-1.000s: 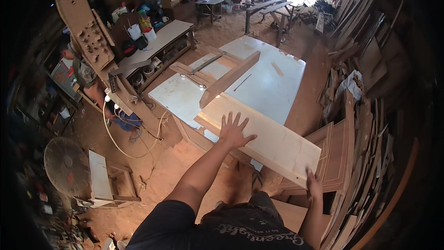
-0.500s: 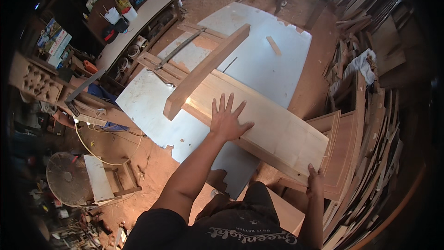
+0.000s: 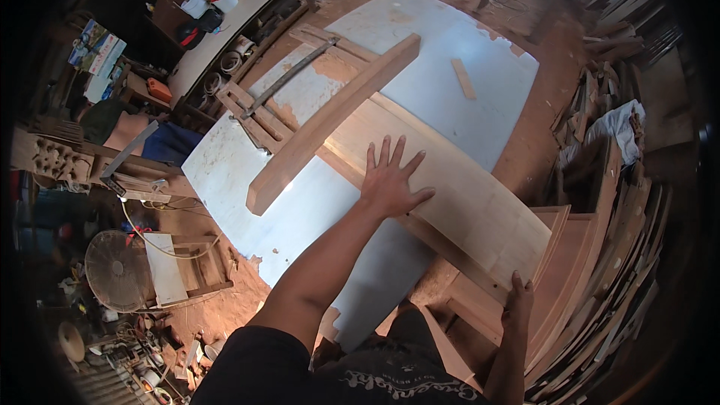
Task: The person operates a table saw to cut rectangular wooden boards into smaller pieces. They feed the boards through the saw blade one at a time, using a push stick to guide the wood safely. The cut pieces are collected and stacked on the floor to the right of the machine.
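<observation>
A long, pale wooden panel [image 3: 457, 187] with a thicker side rail slants across the table. My left hand [image 3: 391, 180] lies on it near its left edge, fingers spread and palm down. At the panel's near right end, my right hand [image 3: 517, 302] grips the edge, thumb up; its other fingers are partly hidden. A thick wooden beam [image 3: 337, 120] lies crosswise at the panel's far end, ahead of my left hand. Beyond the beam is a slotted wooden frame [image 3: 259, 116] with a dark, narrow metal bar [image 3: 289, 79] across it.
A worn white sheet tops the table [image 3: 300, 214], with a small wood strip [image 3: 463, 79] on it. Stacked boards [image 3: 615, 277] crowd the right. At left are a fan [image 3: 116, 270], a stool [image 3: 169, 270], a cluttered bench [image 3: 240, 19] and another person [image 3: 124, 131].
The view has shifted, and more of the other person shows at left. Both my hands keep their places on the panel.
</observation>
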A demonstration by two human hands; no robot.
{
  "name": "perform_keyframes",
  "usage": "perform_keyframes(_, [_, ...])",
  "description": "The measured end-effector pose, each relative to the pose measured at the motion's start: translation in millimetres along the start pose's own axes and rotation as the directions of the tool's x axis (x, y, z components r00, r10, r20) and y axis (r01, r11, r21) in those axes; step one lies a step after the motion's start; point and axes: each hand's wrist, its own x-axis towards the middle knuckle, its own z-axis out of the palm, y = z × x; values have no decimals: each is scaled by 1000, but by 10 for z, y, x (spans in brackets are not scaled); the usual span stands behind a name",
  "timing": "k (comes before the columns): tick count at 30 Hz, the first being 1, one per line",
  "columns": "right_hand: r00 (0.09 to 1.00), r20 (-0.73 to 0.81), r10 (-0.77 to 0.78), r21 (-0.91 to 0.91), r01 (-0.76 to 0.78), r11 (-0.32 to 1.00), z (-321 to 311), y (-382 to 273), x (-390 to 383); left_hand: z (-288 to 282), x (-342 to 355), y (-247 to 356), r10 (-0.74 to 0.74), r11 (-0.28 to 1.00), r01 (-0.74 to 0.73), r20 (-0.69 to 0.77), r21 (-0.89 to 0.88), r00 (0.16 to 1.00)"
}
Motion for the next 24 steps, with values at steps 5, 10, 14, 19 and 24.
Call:
perform_keyframes(5, [1000, -2, 3, -68, -3, 998, -28, -131, 351, 74, 337, 100, -2, 999, 2, 12, 34, 1000])
perform_keyframes(10, [985, 74, -154, -11, 156, 988, 15, -231, 702, 74, 683, 203, -21, 997, 18, 50, 69, 999])
perform_keyframes(14, [980, 109, -165, -12, 167, 986, -5, -347, 1033, 124, 1003, 308, -14, 994, 4, 82, 114, 997])
perform_keyframes(19, [970, 191, -149, 28, 147, 989, -436, -99, 732, 216, 570, 443, 40, 991, -48, 63, 127, 997])
perform_keyframes(24, [949, 309, -57, -11, 64, 998, -1135, 80, -587, 73, -913, 692, 116, 990, -120, 59, 68, 991])
